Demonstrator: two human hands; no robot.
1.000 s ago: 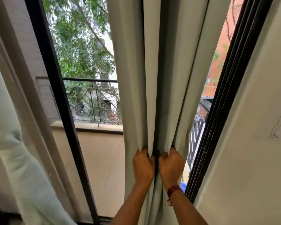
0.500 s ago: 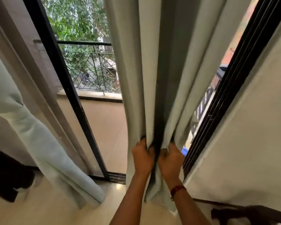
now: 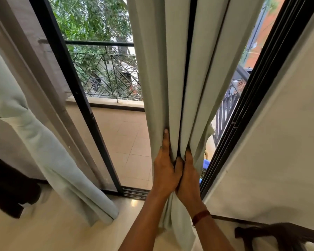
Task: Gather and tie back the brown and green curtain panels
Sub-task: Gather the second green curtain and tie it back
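A pale green curtain panel (image 3: 172,66) hangs in long folds down the middle of the head view. My left hand (image 3: 164,169) and my right hand (image 3: 188,173) are side by side and grip its bunched folds low down. A dark fold runs between the two hands. Fingers of both hands curl into the fabric, and my right wrist wears a red-brown band. At the left, a second pale green curtain (image 3: 43,151) hangs gathered, with a brownish sheer panel (image 3: 34,57) behind it.
A black sliding door frame (image 3: 74,91) stands to the left of the held curtain, another black frame (image 3: 257,84) to its right. Beyond lie a tiled balcony (image 3: 127,142) and metal railing (image 3: 107,69). A cream wall (image 3: 279,142) is at right, dark furniture (image 3: 288,234) at the bottom right corner.
The camera has tilted down, showing more floor. My hands have pressed closer together on the folds, and my left fingers have stretched higher up the fabric.
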